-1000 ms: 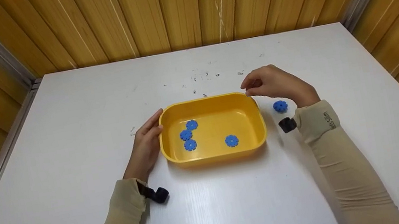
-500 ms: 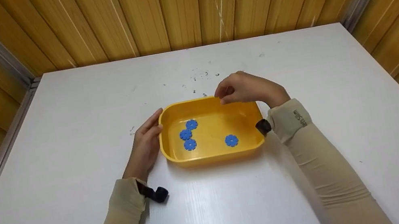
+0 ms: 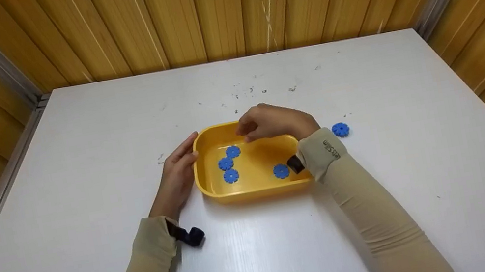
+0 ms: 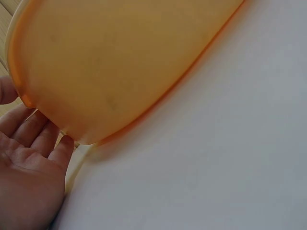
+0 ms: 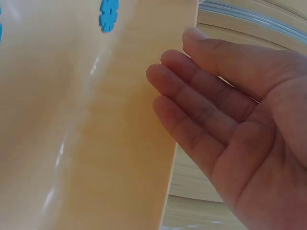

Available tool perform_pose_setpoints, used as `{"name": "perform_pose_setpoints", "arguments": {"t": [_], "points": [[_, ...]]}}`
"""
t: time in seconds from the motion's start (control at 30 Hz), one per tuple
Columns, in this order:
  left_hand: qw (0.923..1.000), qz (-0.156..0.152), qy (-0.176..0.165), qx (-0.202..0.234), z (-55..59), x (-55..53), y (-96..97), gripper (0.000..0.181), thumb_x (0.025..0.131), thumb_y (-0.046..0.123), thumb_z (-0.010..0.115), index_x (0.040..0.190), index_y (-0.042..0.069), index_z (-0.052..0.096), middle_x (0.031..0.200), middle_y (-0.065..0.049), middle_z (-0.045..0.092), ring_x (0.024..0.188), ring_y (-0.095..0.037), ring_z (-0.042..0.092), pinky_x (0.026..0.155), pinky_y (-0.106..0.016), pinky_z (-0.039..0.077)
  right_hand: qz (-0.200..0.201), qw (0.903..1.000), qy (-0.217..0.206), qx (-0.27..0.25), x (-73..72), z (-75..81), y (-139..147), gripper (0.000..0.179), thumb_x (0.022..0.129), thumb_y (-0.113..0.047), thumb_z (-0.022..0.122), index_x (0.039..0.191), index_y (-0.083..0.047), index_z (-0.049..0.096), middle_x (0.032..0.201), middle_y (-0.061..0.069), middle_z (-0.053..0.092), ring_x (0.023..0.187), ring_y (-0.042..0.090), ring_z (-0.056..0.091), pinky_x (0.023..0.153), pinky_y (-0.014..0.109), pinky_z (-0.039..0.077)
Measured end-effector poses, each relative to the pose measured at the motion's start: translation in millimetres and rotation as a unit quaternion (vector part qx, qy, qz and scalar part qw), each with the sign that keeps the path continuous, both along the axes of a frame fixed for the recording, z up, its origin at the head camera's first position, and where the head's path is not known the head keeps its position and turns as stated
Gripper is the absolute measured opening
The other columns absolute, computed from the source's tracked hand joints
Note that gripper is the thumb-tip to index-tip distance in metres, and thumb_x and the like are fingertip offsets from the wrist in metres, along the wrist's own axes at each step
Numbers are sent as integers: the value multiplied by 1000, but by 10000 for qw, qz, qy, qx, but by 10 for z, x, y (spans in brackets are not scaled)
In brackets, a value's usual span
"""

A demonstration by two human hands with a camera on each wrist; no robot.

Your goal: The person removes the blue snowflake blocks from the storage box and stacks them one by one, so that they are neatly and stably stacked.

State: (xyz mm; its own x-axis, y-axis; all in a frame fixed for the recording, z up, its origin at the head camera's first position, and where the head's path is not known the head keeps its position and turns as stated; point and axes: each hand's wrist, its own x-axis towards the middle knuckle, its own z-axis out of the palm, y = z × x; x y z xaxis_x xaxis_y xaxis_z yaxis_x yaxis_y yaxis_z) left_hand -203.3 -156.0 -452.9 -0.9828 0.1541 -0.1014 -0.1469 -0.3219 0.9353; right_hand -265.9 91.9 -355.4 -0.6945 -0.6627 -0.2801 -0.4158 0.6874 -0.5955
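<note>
Currently, nearest the viewer, two tan sleeves (image 3: 378, 212) reach in over the white surface (image 3: 81, 184), each wrist bearing a small black camera (image 3: 196, 236). Next comes the yellow box (image 3: 253, 195), standing on the surface between the hands. One blue disc (image 3: 281, 171) lies flat on its floor toward the front right, just beside the right wrist camera. Left hand (image 3: 174, 170) rests against the box's left end: fingers mostly extended along the outer wall, thumb tip at the rim; reads as steadying, not clenched. Inside, at the left, a group of three blue discs (image 3: 226, 163) lies in a short, slightly bent row, neighbours touching or nearly so. Outside, right of the box, a loose disc (image 3: 340, 129) sits on the surface. Right hand (image 3: 272, 120) is above the interior by the far wall; fingers loosely bent, thumb parted from them, no disc seen in the grasp. Judgement: step in hand is a reach across the box toward the group of three. Picking one would call for lowering the fingers, narrowing the gap and pinching a single disc by its notched edge, neighbours undisturbed, left hand keeping the box steady. Farthest: dark specks (image 3: 251, 90) on the surface, then wood-look panels (image 3: 220, 10).
</note>
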Motion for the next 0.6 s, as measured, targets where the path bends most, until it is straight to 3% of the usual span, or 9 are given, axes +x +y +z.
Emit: {"name": "perform_pose_setpoints", "arguments": {"t": [0.27,0.6], "points": [[10000,47,-57,-67,-16,-13,11,51,95,5,46,145,12,43,155,2,35,144,-10,29,117,-27,29,260,9992,-133,255,-25,-129,-171,34,92,-14,63,125,-5,64,124,10,66,113,23,63,100,36,50],[10000,-16,-52,-53,-8,-17,19,51,95,5,48,145,13,44,155,3,35,145,-10,28,117,-27,29,290,9980,-213,515,-1,-233,-281,35,92,-11,61,128,-9,63,123,6,66,110,21,60,107,37,45]]}}
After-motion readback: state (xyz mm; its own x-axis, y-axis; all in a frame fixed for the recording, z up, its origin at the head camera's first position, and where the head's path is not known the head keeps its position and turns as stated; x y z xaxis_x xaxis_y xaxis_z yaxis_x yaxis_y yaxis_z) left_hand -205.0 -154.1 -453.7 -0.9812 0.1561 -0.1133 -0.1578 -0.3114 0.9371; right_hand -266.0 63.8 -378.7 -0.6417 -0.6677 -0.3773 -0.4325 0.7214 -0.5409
